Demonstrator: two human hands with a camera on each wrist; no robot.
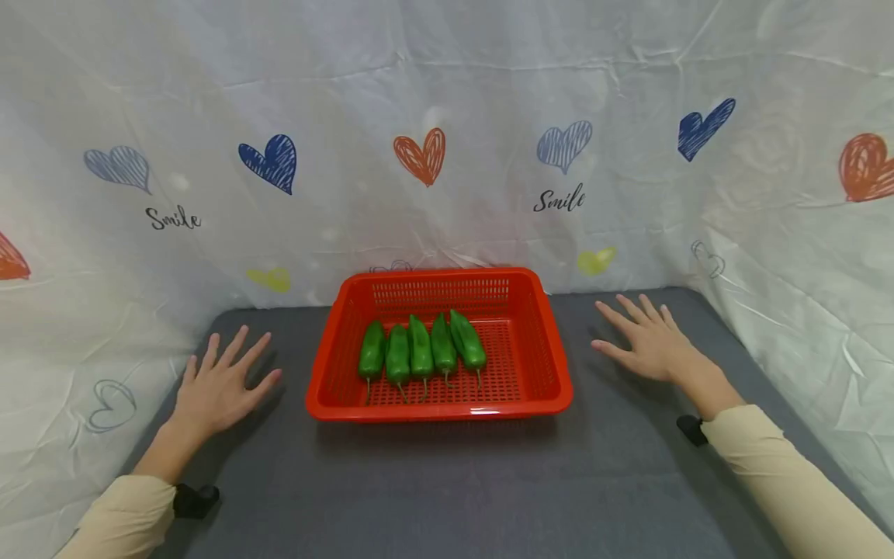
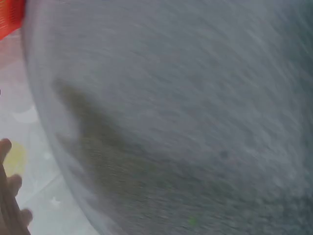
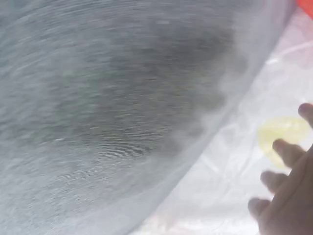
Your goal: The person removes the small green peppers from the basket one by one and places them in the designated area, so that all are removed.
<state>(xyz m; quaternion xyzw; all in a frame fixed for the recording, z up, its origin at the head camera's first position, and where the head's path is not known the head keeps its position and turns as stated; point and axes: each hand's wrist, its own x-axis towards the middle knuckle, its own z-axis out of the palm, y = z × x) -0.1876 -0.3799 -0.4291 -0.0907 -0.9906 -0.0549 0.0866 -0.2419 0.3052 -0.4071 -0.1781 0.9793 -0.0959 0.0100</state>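
Note:
Several green peppers (image 1: 421, 349) lie side by side in a red plastic basket (image 1: 440, 413), stems toward the front. They fill the left and middle of its floor. To the left of the basket, my left hand (image 1: 215, 392) is spread with fingers apart, holding nothing. On the other side, my right hand (image 1: 649, 341) is also spread and bare, its fingers pointing toward the back. Both hands cast shadows on the cloth and stand apart from the basket. The right wrist view catches the right hand's fingers (image 3: 288, 154) at its edge.
A dark grey cloth (image 1: 447, 489) covers the table. Behind and at both sides hangs a white sheet (image 1: 482, 93) printed with hearts and the word Smile. Each wrist wears a black strap, such as the left strap (image 1: 194, 501).

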